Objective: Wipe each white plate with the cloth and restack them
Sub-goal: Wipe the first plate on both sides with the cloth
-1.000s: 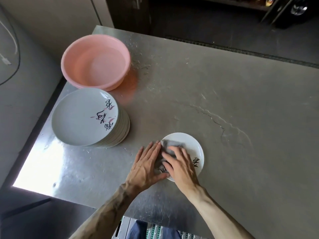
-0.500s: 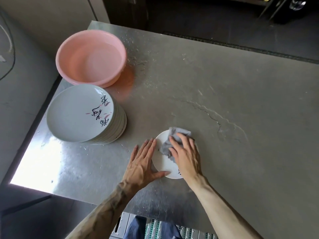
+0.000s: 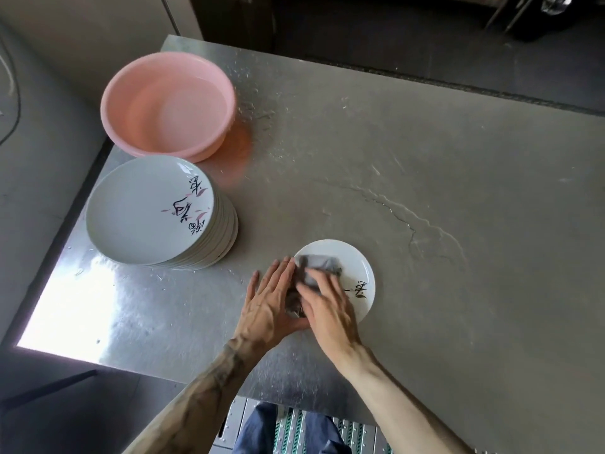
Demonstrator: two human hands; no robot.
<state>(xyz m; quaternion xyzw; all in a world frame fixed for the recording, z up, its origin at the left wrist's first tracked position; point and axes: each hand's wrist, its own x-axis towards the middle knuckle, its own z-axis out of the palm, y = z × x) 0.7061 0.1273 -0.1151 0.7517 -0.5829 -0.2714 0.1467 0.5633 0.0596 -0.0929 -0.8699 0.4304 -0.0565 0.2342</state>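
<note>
While the wiping goes on, a tall stack of round white plates with black brush lettering (image 3: 149,211) stands at the left of the grey steel table (image 3: 458,158). A round pink plastic basin (image 3: 167,103) sits just beside the stack at 12 o'clock.

Further right, the left hand (image 3: 268,306) lies flat on the steel. Its fingers are straight and together, pointing to 1 o'clock, and they press against the 9 o'clock rim of a single round white plate (image 3: 358,267) to steady it. A crumpled grey cloth (image 3: 319,267) lies on the plate's left half. The right hand (image 3: 327,309) presses it down with straight, slightly spread fingers; motion blur hides any finer grip.

The plate rests on the table, well apart from the stack. From the right fingertips, its uncovered surface lies at 1 to 3 o'clock and includes the dark lettering near the 4 o'clock rim, so the next sweep probably goes that way.

The stack lies at 10 o'clock from both hands, and the left hand is nearer to it. Being round, the plate has no long axis to line up. Whether it goes back on that stack or starts a new one cannot be told.
</note>
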